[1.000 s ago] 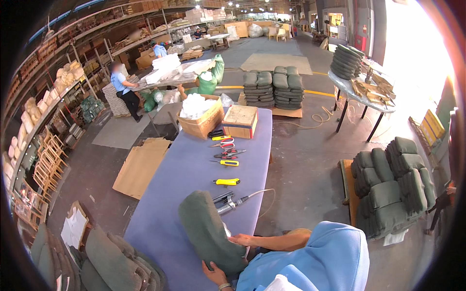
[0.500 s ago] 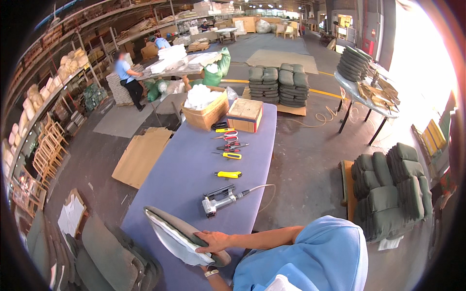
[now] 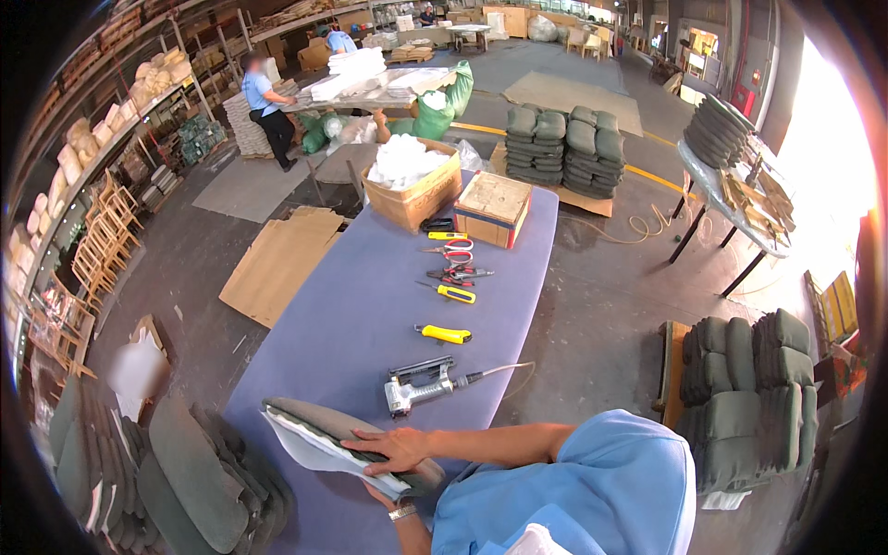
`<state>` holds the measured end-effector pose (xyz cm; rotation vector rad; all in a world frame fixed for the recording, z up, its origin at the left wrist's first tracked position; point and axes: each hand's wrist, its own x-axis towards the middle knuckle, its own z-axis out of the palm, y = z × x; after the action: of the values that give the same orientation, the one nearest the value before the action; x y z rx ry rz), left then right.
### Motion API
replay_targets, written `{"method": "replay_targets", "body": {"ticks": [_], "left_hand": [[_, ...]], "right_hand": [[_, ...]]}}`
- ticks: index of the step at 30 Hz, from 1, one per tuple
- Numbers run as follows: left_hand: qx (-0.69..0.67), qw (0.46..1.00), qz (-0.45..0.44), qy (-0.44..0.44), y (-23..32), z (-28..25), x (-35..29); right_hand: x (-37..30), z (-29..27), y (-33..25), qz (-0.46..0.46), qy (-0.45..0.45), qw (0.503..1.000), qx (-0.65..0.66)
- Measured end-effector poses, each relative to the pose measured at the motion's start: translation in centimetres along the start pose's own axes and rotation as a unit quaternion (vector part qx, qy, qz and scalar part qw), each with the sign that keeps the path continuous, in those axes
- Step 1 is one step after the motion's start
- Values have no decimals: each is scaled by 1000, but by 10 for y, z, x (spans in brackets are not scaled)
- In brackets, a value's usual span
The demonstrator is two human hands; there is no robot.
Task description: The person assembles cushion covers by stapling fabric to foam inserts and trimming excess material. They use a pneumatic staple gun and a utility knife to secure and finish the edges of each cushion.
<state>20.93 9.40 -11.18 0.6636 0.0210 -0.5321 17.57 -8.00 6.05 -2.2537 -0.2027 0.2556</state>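
seat pad (image 3: 324,435), right hand (image 3: 393,449), blue table (image 3: 370,314)

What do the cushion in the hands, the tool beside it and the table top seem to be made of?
The cushion looks like padding under grey-green woven fabric, matte, with a white layer showing underneath. The tool, probably a staple gun, looks like bare grey metal with a dull shine and a hose attached. The table top seems covered in blue-purple cloth or felt, matte, without glare.

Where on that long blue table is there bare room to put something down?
The table's whole left half is bare, from the cardboard box down to the seat pad under the hands. A smaller patch lies between the yellow knife and the staple gun. The right-centre strip is crowded with scissors and pliers.
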Motion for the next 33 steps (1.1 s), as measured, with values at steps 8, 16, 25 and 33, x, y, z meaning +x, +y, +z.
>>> {"method": "replay_targets", "body": {"ticks": [8, 16, 25, 33], "left_hand": [[154, 972, 61, 166, -27, 134, -43], [366, 893, 64, 255, -16, 155, -68], [306, 864, 42, 398, 26, 145, -67], [460, 697, 281, 473, 145, 157, 6]], "right_hand": [[-23, -43, 38, -40, -54, 998, 2], [-33, -22, 77, -132, -47, 966, 219], [2, -117, 241, 200, 169, 965, -19], [-40, -127, 340, 247, 151, 942, -172]]}}
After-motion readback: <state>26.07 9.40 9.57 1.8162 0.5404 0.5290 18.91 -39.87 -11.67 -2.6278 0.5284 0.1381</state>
